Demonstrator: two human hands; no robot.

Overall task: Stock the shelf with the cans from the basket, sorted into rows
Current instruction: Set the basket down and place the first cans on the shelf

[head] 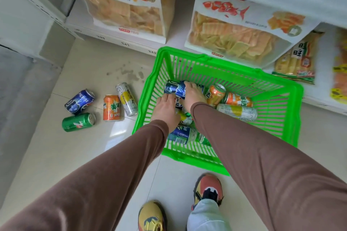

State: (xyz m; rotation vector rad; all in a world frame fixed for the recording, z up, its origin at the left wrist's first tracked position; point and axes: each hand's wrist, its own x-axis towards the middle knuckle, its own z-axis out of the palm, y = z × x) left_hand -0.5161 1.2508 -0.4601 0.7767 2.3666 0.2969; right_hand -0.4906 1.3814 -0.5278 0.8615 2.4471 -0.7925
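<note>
Both hands reach into the green slatted plastic basket [277,110]. Right hand [193,95] grips a blue aluminium can [173,86]. Left hand [167,110] rests curled on the cans; what it holds cannot be told.

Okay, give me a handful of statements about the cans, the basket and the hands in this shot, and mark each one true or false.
1. Four cans lie on the floor left of the basket. True.
2. The green can on the floor stands upright. False: it lies on its side.
3. Both hands are inside the basket. True: left hand, right hand.
4. The basket is red. False: it is green.
5. The right hand rests on a blue can. True.
</note>
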